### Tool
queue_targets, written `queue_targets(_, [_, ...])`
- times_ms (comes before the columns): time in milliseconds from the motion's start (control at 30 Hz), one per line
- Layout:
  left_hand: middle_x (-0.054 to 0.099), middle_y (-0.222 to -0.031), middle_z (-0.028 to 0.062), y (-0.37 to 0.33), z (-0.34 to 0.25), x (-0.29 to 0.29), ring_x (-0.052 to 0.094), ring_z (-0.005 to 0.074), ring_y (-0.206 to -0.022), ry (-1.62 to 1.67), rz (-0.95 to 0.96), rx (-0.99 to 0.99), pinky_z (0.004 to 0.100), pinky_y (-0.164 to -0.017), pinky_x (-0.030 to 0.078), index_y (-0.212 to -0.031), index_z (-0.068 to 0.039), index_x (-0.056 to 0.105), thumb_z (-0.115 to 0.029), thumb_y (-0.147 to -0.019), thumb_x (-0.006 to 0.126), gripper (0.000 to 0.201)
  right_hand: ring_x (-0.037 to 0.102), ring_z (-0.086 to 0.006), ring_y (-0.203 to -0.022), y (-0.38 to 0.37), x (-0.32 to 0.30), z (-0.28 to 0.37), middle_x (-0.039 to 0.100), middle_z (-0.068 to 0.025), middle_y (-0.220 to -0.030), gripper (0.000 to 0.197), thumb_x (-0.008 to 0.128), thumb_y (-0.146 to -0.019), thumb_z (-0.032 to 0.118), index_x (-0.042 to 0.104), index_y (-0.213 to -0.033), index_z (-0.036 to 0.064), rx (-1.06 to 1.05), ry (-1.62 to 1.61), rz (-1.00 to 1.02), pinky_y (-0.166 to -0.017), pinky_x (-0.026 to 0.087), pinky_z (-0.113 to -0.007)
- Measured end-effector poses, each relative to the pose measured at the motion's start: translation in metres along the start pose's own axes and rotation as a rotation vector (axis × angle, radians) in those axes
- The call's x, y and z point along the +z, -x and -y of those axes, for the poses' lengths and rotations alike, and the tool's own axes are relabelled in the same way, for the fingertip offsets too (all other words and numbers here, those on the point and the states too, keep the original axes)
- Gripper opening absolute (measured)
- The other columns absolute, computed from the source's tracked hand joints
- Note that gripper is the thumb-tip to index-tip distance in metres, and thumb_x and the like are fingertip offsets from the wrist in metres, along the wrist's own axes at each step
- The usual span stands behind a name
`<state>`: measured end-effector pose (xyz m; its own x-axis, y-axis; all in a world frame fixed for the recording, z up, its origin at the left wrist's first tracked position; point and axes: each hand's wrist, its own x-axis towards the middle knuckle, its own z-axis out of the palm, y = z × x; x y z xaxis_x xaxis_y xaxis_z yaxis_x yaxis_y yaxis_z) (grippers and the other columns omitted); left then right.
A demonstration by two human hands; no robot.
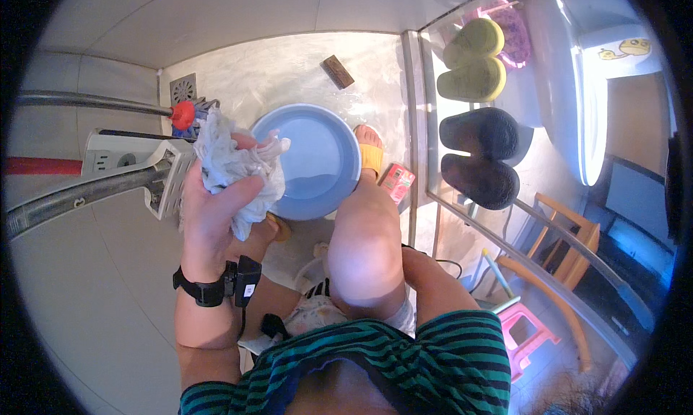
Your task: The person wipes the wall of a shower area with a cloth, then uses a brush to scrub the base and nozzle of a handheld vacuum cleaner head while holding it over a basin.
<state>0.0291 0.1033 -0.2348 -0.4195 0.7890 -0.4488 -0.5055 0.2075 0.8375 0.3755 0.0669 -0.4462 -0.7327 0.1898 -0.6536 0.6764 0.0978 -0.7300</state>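
My left hand (216, 198) is raised at the left, closed around a crumpled white cloth (249, 166). Folds of the cloth bulge out above and beside the fingers. Just to the right and lower down stands a round light blue basin (345, 130) on the floor, with what looks like water in it; the cloth overlaps its left edge in the picture. A black strap with a small box (209, 292) is on my left wrist. My right arm (433, 278) goes down beside my right knee, and the hand there is hidden.
Near my right foot lies a red box (397, 182); a brown block (337, 72) lies beyond the basin. A mop handle (108, 101) and another pole (79, 206) jut in from the left. Right of the partition are yellow-green slippers (473, 68), black slippers (480, 155) and a pink stool (523, 332).
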Motion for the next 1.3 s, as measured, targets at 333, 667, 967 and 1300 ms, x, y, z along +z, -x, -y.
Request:
queue_targets(333, [0.054,-0.093,0.0042,0.002,-0.003,-0.007,0.053,0.0130,-0.086,-0.032,-0.005,0.031,0.0257,-0.076,0.042,-0.098,-0.002,0.053,0.000,-0.063,0.059,0.036,0.043,-0.0298,-0.107,0.007,-0.019,-0.010,0.045,-0.0139,-0.117,0.032,0.046,-0.078,0.014,0.049,-0.108,0.0024,-0.073,0.121,-0.005,-0.088,0.037,-0.042])
queue_targets(667, [0.055,-0.092,0.0042,0.010,-0.008,-0.015,0.052,0.0112,-0.082,0.032,-0.020,0.052,0.0242,-0.074,0.042,-0.098,-0.004,0.054,-0.003,-0.064,0.061,0.034,0.048,-0.0268,-0.101,-0.001,-0.106,-0.004,0.050,-0.0113,-0.098,0.027,0.046,-0.076,0.012,0.052,-0.099,0.0004,-0.581,1.520,-0.022,-0.088,0.037,-0.039])
queue_targets(967, [0.056,-0.091,0.0049,0.017,-0.008,-0.019,0.054,0.0117,-0.080,0.080,-0.025,0.081,0.0245,-0.072,0.043,-0.099,-0.003,0.054,-0.002,-0.065,0.061,0.034,0.054,-0.0221,-0.088,-0.020,-0.092,-0.021,0.054,-0.0069,-0.088,0.016,0.049,-0.076,0.012,0.053,-0.090,0.0064,0.206,1.271,-0.169,-0.075,0.043,-0.038])
queue_targets(1300, [0.055,-0.091,0.0051,0.008,-0.003,-0.014,0.053,0.0118,-0.081,-0.011,-0.025,0.123,0.0243,-0.072,0.043,-0.099,-0.001,0.053,-0.001,-0.064,0.060,0.035,0.042,-0.0299,-0.109,-0.059,-0.060,-0.107,0.042,-0.0221,-0.119,0.069,0.069,-0.067,0.018,0.033,-0.125,0.0076,0.521,-0.513,-1.038,-0.087,0.037,-0.039])
